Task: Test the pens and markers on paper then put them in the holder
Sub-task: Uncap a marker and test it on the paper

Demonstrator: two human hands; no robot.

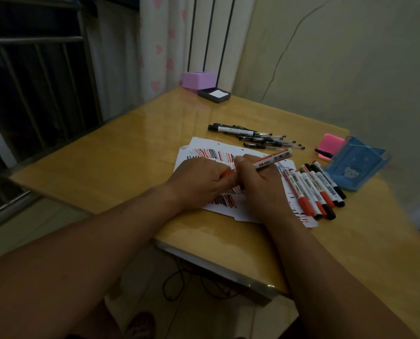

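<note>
You've got 2 hands on 1 marker (272, 159), held low over the paper (205, 148). Your left hand (199, 179) has its fingers curled round the red end. Your right hand (260, 184) has its fingers wrapped round the white barrel, and the far end slants up toward the pile of pens (260, 138). The barrel label starts "WB-"; the digits after it are too blurred to call.

Both hands cover the middle of the paper, with red and black strokes showing above and below them. Just right of your right hand, a row of red-capped and black-capped markers (314, 189) lies across the paper's edge, between you and the blue holder (355, 167). That holder has a small cat picture on its front. A pink sticky pad (330, 143) sits just behind it. At the desk's (101, 155) far corner there's a pink box (198, 79) touching a dark tray (204, 93) with a white slip inside.
</note>
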